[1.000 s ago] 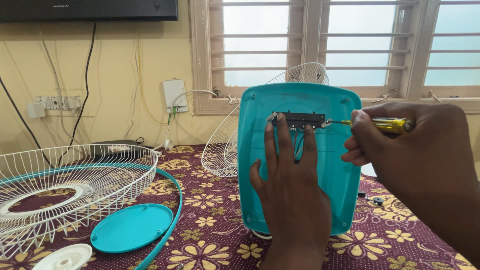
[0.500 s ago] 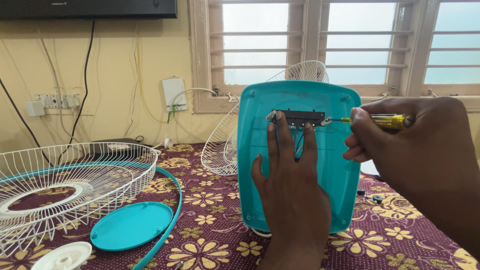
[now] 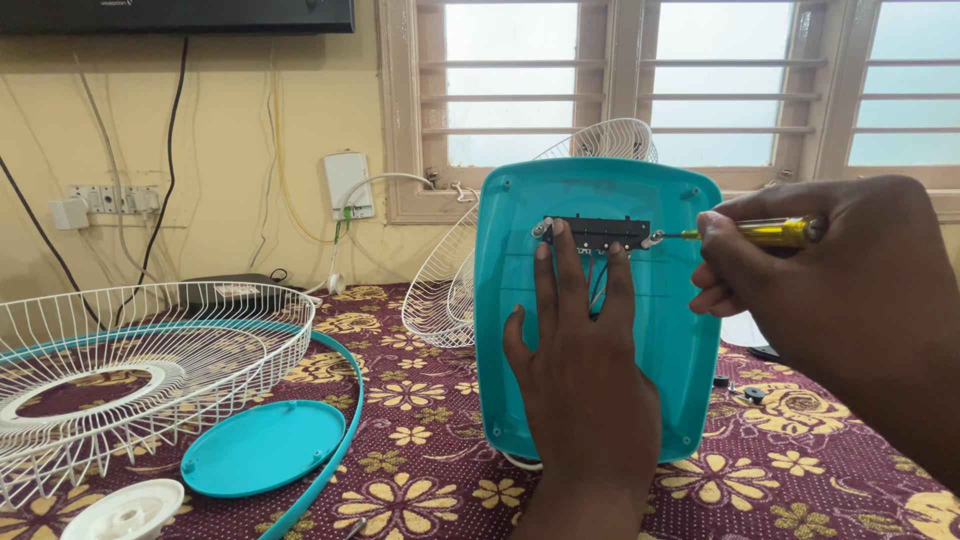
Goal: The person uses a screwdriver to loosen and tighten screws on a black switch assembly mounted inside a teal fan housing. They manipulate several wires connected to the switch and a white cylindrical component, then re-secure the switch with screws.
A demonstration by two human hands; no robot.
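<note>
Teal fan base panel (image 3: 640, 330) stands upright on floral cloth, black switch block (image 3: 597, 232) near its top; your left hand (image 3: 585, 385) presses flat on panel, grip released, fingertips (image 3: 560, 240) at block; your right hand (image 3: 800, 270) clenched round yellow screwdriver (image 3: 765, 233), tip at block's right end; white wire guard (image 3: 130, 350) and teal disc (image 3: 262, 447) lie left.

A teal fan base panel (image 3: 640, 330) carries a black switch block (image 3: 597, 232). The screwdriver (image 3: 770, 233) has a clear yellow handle. Left of the left hand's grip (image 3: 585, 400) lie a teal round cover (image 3: 262, 447), a white wire fan guard (image 3: 130, 360) and a white cap (image 3: 125, 512). The tablecloth (image 3: 800, 480) is maroon with cream-yellow flowers.
</note>
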